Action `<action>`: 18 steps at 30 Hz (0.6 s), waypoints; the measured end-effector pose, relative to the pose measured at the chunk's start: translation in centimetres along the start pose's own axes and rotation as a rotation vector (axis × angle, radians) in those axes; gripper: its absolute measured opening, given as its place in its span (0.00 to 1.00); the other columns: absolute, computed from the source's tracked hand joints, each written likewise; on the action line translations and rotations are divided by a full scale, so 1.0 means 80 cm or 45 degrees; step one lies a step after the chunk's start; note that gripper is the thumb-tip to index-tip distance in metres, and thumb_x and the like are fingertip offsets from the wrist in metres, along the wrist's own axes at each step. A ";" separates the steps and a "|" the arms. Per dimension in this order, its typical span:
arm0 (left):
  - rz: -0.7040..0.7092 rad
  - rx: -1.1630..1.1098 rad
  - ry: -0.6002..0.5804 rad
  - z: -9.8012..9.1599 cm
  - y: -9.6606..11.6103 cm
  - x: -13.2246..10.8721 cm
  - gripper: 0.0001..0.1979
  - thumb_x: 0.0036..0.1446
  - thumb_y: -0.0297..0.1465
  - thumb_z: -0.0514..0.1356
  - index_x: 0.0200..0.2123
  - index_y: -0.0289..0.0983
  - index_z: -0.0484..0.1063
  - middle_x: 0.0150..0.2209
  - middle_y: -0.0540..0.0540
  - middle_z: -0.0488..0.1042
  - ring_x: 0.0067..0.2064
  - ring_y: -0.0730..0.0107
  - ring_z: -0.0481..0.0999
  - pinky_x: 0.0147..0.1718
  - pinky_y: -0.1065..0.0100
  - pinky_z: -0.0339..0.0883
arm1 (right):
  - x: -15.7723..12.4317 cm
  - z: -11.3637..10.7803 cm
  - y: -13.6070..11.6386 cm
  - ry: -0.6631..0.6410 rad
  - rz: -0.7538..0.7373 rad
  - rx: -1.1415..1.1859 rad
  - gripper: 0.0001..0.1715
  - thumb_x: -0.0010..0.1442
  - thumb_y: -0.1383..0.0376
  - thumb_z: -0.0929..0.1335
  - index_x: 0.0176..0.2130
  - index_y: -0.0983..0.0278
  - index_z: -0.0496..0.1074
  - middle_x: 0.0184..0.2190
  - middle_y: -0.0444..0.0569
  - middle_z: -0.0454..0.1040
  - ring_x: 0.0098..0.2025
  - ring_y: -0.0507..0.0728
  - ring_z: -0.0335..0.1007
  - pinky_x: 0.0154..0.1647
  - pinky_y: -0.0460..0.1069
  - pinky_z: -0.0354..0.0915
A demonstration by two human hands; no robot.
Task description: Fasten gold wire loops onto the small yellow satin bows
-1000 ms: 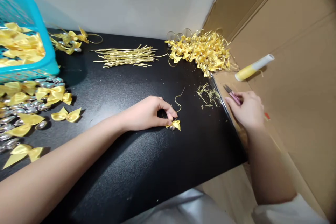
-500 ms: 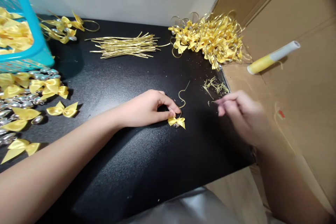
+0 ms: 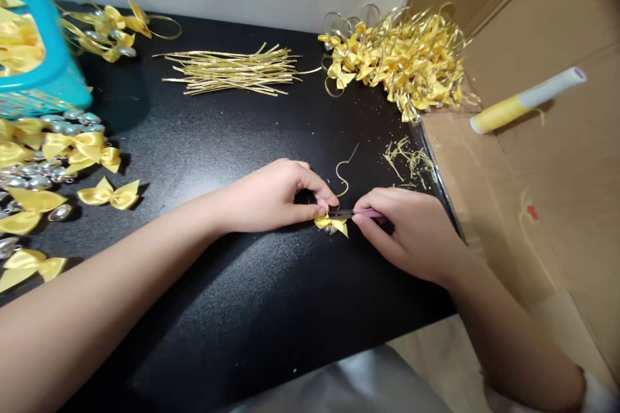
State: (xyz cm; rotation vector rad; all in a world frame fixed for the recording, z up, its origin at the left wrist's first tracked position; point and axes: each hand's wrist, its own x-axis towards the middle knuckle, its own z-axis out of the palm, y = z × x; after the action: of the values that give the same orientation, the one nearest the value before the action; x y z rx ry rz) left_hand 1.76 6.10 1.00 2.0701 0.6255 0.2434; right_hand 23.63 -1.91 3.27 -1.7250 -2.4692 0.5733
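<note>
My left hand (image 3: pixel 285 197) rests on the black table and pinches the gold cord at the top of a yellow ribbon bow (image 3: pixel 333 224). A small silver bell or bead shows partly under that bow. The loose end of the gold cord (image 3: pixel 343 175) curls away behind it. In my right hand (image 3: pixel 409 229) are small scissors (image 3: pixel 365 213) with a purple handle; most of the handle is covered by the fingers. Their dark, narrow tips meet the cord just above the bow, right beside my left fingertips.
Cut gold cords (image 3: pixel 237 70) lie in a bundle at the back. A heap of looped bows (image 3: pixel 411 64) fills the back right corner, with trimmings (image 3: pixel 409 161) in front. Left stand a turquoise basket (image 3: pixel 58 87) and loose bows (image 3: pixel 109 193). A cardboard wall (image 3: pixel 542 161) borders the right.
My right hand has come left from beside the trimmings to the bow, bringing the scissors' tips to the cord. My left hand keeps its pinch. The whole view has shifted slightly.
</note>
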 end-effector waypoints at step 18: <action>0.037 0.032 0.029 0.001 0.001 0.000 0.10 0.57 0.24 0.62 0.40 0.40 0.80 0.38 0.51 0.83 0.40 0.72 0.79 0.44 0.70 0.67 | 0.005 0.012 0.006 0.156 -0.053 0.087 0.15 0.63 0.60 0.63 0.29 0.63 0.73 0.27 0.43 0.76 0.30 0.52 0.69 0.34 0.48 0.56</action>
State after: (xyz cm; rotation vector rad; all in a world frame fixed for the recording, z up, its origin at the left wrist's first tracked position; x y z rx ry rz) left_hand 1.83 6.01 1.05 2.1046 0.6156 0.2777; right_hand 23.65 -1.66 2.15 -1.6288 -2.3675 0.5253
